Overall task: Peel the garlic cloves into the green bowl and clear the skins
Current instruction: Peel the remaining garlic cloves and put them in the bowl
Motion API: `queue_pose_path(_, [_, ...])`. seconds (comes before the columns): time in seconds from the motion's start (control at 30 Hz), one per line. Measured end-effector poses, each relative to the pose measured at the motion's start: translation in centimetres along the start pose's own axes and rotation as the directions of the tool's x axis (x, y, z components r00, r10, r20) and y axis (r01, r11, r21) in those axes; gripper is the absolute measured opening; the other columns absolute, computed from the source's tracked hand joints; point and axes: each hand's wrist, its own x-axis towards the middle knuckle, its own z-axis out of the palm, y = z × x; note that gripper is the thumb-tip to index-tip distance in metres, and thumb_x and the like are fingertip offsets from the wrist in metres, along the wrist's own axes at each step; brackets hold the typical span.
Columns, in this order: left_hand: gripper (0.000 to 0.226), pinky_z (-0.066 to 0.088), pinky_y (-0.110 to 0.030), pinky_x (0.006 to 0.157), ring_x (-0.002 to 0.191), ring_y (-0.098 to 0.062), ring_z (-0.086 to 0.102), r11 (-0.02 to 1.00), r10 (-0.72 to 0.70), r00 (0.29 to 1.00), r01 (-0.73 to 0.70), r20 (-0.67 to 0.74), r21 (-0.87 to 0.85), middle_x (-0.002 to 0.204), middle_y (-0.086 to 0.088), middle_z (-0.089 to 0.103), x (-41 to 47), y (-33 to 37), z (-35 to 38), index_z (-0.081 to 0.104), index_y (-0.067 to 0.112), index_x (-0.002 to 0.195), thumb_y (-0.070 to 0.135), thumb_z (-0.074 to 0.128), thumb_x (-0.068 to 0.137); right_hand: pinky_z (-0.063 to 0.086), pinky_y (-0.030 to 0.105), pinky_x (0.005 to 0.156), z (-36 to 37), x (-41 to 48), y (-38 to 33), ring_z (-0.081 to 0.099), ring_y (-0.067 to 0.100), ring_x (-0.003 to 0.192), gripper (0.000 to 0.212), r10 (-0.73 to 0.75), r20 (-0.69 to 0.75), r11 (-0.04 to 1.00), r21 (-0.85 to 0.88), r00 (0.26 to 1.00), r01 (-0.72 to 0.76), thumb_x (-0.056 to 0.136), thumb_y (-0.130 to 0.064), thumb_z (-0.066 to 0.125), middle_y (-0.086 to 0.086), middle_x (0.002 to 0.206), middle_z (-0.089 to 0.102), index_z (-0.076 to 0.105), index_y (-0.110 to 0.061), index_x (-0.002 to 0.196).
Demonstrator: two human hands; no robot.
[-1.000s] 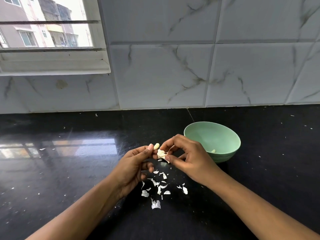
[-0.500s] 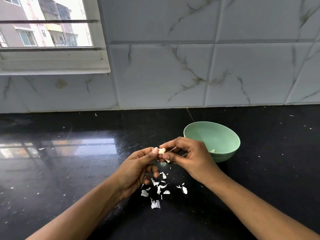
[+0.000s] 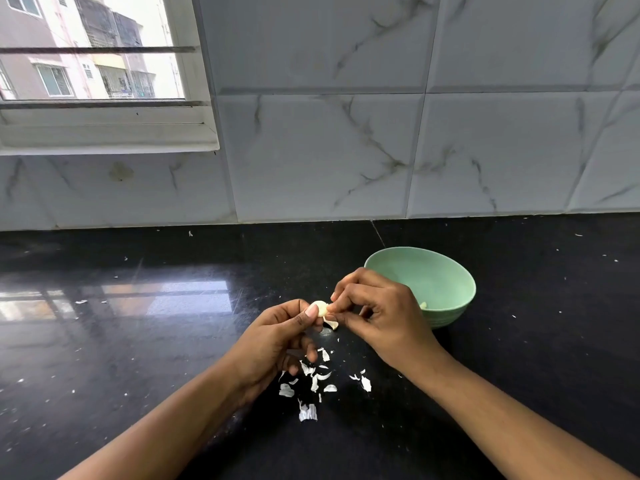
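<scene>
A pale garlic clove (image 3: 320, 307) is pinched between the thumb and fingers of my left hand (image 3: 273, 341), just above the black counter. My right hand (image 3: 377, 317) pinches the clove's other side, and a strip of white skin (image 3: 330, 323) hangs below the clove. The green bowl (image 3: 436, 271) stands right behind my right hand; a bit of peeled garlic (image 3: 423, 305) shows inside near its front wall. Several torn white skins (image 3: 317, 379) lie scattered on the counter under my hands.
The black polished counter (image 3: 138, 341) runs left and right, dotted with small white flecks. A marble-tiled wall (image 3: 381, 150) closes the back. A window with a white sill (image 3: 104, 133) sits at the upper left.
My hands have drawn together around the clove. The right hand, which held a pulled-off skin apart from the clove, now pinches at the clove itself.
</scene>
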Motion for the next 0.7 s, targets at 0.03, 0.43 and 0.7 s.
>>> queue_pose_path(0.03, [0.018,0.034,-0.016,0.031,0.048,-0.011,0.053,1.0,0.007,1.0,-0.007,-0.015,0.001,0.072,-0.002,0.058,0.0,0.0,0.0,0.058,0.013,0.076,0.03,0.061,0.079,0.044,0.015,0.055,0.0,0.0,0.1,0.06,0.005,0.067,0.009,0.012,0.004,1.0,-0.002,1.0,-0.012,0.074,-0.024,0.076,-0.013,0.083,0.06,0.07,-0.018,0.073])
queue_pose_path(0.43, [0.022,0.043,-0.02,0.039,0.05,-0.014,0.062,0.992,0.075,0.989,-0.06,-0.125,0.115,0.075,-0.006,0.068,-0.1,0.2,0.4,0.06,0.004,0.084,0.025,0.064,0.08,0.058,0.037,0.053,0.6,-0.1,-0.5,0.066,0.017,0.058,0.027,0.304,0.091,0.908,0.273,0.948,-0.318,0.075,-0.037,0.073,0.002,0.075,0.065,0.067,-0.017,0.092])
queue_pose_path(0.7, [0.031,0.051,-0.026,0.05,0.063,-0.02,0.067,0.987,0.11,0.986,-0.094,-0.128,0.129,0.092,-0.012,0.073,-0.2,0.1,0.5,0.069,0.006,0.095,0.032,0.057,0.085,0.059,0.034,0.061,0.8,-0.1,-0.2,0.07,0.02,0.07,0.006,0.328,0.115,0.872,0.344,0.938,-0.348,0.082,-0.012,0.073,0.005,0.076,0.07,0.072,-0.014,0.087])
